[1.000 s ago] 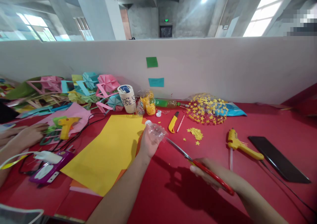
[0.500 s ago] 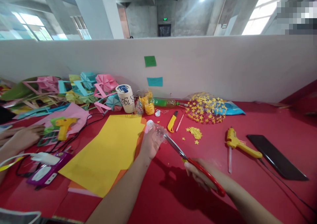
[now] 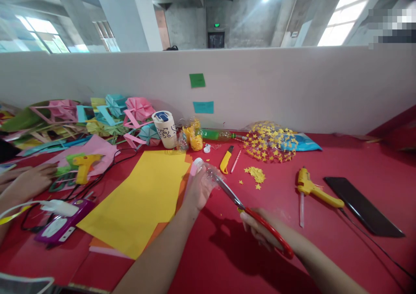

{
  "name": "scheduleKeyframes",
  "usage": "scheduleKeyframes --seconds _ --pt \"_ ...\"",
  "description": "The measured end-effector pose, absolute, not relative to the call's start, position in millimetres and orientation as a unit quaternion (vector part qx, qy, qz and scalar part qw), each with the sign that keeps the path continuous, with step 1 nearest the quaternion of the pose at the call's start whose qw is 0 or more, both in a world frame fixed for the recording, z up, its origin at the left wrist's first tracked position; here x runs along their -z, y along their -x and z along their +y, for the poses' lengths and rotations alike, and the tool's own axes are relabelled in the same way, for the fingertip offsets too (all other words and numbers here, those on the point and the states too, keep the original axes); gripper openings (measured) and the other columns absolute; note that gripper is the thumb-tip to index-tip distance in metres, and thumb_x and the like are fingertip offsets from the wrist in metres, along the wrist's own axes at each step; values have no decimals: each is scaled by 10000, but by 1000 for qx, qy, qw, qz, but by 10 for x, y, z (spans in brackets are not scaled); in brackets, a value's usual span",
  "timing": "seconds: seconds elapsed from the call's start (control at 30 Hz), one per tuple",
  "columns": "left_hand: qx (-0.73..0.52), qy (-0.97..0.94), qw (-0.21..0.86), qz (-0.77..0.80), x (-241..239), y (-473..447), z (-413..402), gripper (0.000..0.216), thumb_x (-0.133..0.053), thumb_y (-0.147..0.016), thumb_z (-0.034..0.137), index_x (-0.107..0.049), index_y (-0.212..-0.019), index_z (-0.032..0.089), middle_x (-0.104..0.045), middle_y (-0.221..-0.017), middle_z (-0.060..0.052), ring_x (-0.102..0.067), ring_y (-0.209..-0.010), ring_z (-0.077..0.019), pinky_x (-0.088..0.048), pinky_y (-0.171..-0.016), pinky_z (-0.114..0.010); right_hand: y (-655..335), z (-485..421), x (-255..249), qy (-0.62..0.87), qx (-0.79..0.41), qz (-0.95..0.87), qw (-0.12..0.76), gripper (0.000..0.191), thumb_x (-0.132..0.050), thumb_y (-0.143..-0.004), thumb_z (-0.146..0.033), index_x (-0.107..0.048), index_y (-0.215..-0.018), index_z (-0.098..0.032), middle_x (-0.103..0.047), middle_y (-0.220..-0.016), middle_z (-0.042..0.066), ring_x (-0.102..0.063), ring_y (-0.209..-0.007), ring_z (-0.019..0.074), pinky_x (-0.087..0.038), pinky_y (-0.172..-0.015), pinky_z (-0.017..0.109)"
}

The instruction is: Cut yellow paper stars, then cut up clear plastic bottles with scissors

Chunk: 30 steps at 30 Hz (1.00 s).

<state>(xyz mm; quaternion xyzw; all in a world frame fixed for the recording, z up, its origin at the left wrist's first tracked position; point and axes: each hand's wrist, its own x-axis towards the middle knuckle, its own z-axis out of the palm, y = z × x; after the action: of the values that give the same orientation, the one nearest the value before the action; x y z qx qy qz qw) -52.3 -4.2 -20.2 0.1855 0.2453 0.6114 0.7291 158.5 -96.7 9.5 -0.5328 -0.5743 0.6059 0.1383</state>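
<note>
Above the red table, my left hand grips a clear plastic bottle top with a white cap at its far left end. My right hand is closed round the handles of red-handled scissors. The scissors point up and left, and their blade tips meet the edge of the clear plastic. Whether the plastic lies between the blades is hard to tell. Just beyond lie a yellow utility knife, a striped straw and a pile of yellow stars.
Yellow paper sheets lie at left, near a purple power strip. Another person's hands are by a glue gun. At right are another glue gun and a black phone-like slab. A star-covered clear dome stands behind.
The scissors and my right hand have shifted very slightly left. The capped plastic has tilted a little in my left hand. Everything else on the table is still.
</note>
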Motion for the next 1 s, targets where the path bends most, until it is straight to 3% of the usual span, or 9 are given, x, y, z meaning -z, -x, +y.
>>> scheduleKeyframes --seconds 0.47,0.7,0.9,1.0 --pt "-618 -166 726 250 185 533 -35 215 -714 -803 287 -603 -963 197 -692 -880 -11 -680 -849 -167 -510 -899 -366 -1523 -963 -148 559 -595 -562 134 674 -436 -727 -885 -459 -683 -213 -343 -404 -110 -336 -309 54 -302 -311 161" --pt "-626 -152 722 253 123 537 -51 191 -696 -791 253 -609 -946 183 -691 -848 -35 -671 -793 -170 -519 -867 -369 -1514 -949 -89 587 -572 -563 111 644 -502 -742 -848 -437 -658 -213 -378 -449 -86 -366 -326 56 -311 -312 164" --pt "-635 -120 721 251 67 537 -46 283 -664 -819 436 -618 -922 177 -679 -816 -48 -666 -753 -188 -531 -831 -389 -1523 -945 36 587 -570 -565 108 582 -532 -793 -784 -436 -687 -219 -383 -461 -85 -367 -316 62 -293 -307 166" --pt "-631 -118 722 256 92 546 -16 244 -640 -846 412 -614 -915 179 -675 -805 -41 -664 -742 -180 -531 -831 -386 -1534 -955 26 575 -582 -563 116 592 -517 -794 -794 -429 -686 -219 -377 -466 -86 -347 -324 58 -279 -309 167"
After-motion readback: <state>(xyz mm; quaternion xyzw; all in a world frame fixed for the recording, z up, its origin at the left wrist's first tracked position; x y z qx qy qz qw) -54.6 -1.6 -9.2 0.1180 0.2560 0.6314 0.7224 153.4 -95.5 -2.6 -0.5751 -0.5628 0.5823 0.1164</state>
